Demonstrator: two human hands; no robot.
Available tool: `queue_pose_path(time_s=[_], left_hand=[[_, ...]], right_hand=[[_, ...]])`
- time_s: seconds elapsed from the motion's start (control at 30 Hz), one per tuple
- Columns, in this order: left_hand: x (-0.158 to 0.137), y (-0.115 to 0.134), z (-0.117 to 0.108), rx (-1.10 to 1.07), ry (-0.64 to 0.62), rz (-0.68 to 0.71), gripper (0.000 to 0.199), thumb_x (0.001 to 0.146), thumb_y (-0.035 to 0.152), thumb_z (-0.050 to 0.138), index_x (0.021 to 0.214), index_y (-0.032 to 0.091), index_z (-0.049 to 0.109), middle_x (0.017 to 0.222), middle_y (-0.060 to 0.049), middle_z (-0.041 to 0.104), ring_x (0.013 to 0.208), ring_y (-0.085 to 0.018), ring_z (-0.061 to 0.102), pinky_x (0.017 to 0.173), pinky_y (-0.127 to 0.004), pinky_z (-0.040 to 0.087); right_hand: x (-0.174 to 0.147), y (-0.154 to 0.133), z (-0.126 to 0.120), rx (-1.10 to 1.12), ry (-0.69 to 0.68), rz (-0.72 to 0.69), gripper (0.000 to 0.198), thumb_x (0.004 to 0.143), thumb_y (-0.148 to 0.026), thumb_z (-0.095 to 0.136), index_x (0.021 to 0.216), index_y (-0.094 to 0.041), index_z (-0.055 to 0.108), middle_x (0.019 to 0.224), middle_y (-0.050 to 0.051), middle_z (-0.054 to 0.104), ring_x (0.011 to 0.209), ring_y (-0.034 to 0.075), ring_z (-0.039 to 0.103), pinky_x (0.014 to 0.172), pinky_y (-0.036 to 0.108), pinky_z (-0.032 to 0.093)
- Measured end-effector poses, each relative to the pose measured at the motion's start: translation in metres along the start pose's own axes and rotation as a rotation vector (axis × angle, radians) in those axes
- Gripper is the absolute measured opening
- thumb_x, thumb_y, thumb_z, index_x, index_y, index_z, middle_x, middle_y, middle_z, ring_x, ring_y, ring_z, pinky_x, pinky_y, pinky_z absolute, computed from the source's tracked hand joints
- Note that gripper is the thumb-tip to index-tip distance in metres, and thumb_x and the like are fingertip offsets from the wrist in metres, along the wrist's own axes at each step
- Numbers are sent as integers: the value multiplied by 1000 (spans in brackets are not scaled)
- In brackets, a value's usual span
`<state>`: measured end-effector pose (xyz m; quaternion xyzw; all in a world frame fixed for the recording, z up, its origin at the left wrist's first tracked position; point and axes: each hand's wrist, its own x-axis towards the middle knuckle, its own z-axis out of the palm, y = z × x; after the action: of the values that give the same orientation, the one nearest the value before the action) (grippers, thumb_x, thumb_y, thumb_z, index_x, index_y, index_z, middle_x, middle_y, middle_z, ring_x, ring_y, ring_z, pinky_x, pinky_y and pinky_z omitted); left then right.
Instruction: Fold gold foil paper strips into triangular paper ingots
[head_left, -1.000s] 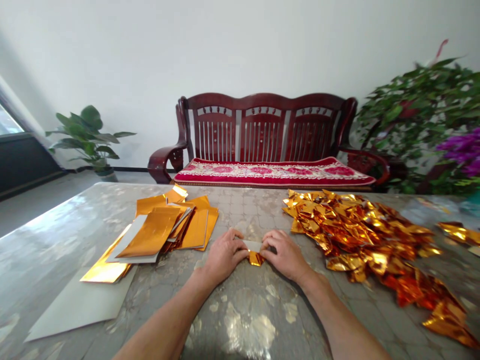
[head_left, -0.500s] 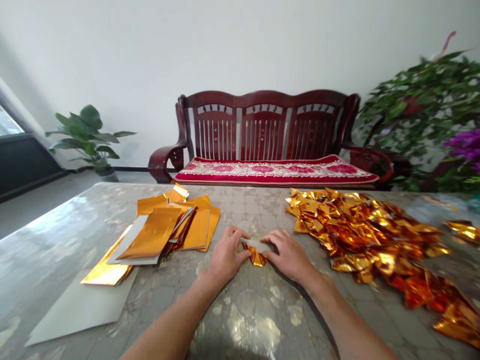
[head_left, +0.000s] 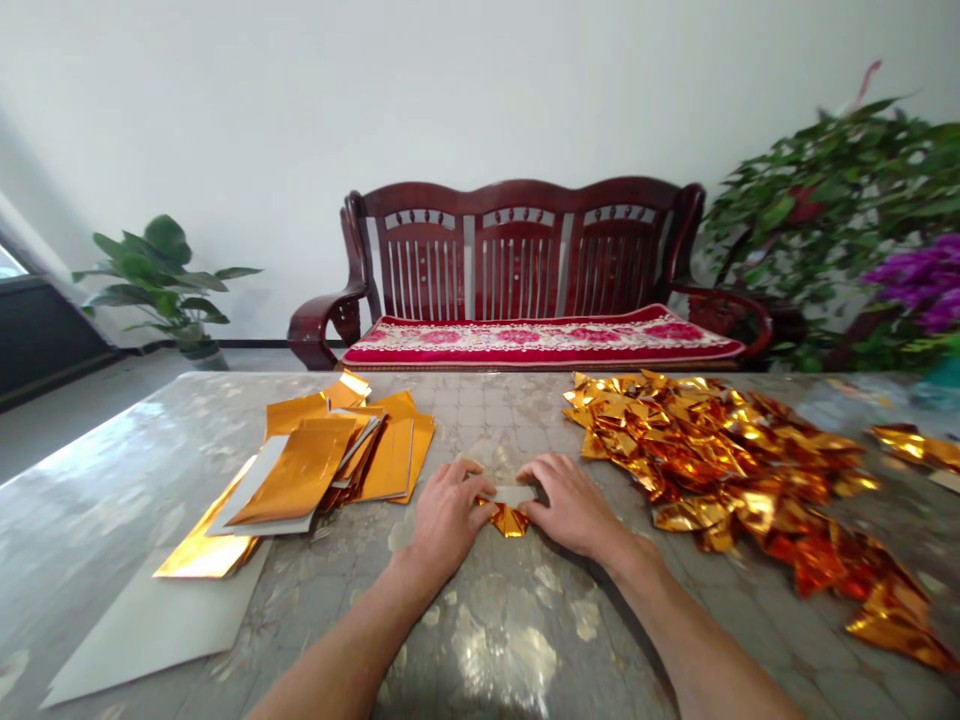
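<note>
Straightened since the earlier frame, the small, folded, pale-backed gold-foil paper (head_left: pixel 513 522) lies at lower centre, its ends pinched in the left grip (head_left: pixel 448 512) and right grip (head_left: pixel 568 508) (mid-fold, I judge), the next move calling for even pressure.

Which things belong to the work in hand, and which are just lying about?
Work: left hand; right hand; partly folded gold foil paper; flat gold foil sheets; folded gold foil pieces.
Just around: wooden bench; floral seat cover; potted plant; purple flowers.
</note>
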<state>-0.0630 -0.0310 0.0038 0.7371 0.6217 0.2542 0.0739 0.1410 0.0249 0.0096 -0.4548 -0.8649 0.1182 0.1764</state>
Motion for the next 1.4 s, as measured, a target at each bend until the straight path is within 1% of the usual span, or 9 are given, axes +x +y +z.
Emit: queue_pose_path(time_s=[0.1,0.3,0.43,0.53,0.67,0.83,1.07,1.2,1.4], left_hand=[[-1,-1,-1,78,13,-102,32,79,39,77,105,22,71,110,-7,64,105,-27,58,93,-41,46],[-6,-5,3,39,9,-100,34,78,41,77,104,22,67,107,-6,61,103,-26,58,89,-38,46],[-7,-5,3,-97,5,-78,21,78,30,77,96,23,68,107,-3,59,99,-20,60,84,-31,46],[-7,-3,3,-183,-1,-79,7,80,23,73,86,23,69,105,-1,58,96,-17,60,83,-28,46],[-7,-2,9,-292,23,-37,7,84,16,65,82,21,68,97,0,59,91,-14,60,82,-25,47],[-6,-9,12,-315,47,-26,22,83,7,58,94,23,70,97,-1,61,89,-14,61,83,-26,49],[-6,-16,1,-193,-9,-27,27,86,6,54,92,20,76,104,-6,66,95,-17,63,90,-29,49],[-5,-13,-2,-177,-55,5,32,84,3,52,89,22,78,107,-6,68,97,-18,64,89,-28,49],[-5,-16,-8,-200,-123,38,34,82,4,53,91,24,78,109,-5,68,100,-19,65,91,-29,50]], right_hand=[[0,1,0,0,-20,-25,20,81,-21,66,101,-23,65,106,4,63,104,22,52,90,32,39],[-1,-2,0,3,37,-32,15,82,-20,66,97,-24,67,101,3,64,103,20,54,86,29,38],[-5,-14,-2,-11,-13,-11,16,88,-16,55,86,-25,68,91,0,65,89,16,60,72,26,35],[-10,-28,-2,17,-41,18,12,90,-27,56,88,-25,68,90,0,67,82,15,61,68,27,35],[-12,-39,2,-37,34,-44,15,85,-39,66,91,-25,65,94,3,67,88,20,60,71,30,38],[-11,-30,11,-100,68,-148,15,94,-24,54,86,-24,66,90,5,68,89,22,58,76,33,40],[-10,-22,9,-130,64,-282,18,95,-22,52,93,-24,70,89,5,66,91,22,55,80,34,39],[-6,-21,11,-59,48,-277,11,93,-27,59,90,-23,70,91,5,66,91,21,56,82,33,40],[4,-18,15,55,1,-181,19,95,-32,56,83,-23,68,88,2,68,90,19,59,80,30,42]])
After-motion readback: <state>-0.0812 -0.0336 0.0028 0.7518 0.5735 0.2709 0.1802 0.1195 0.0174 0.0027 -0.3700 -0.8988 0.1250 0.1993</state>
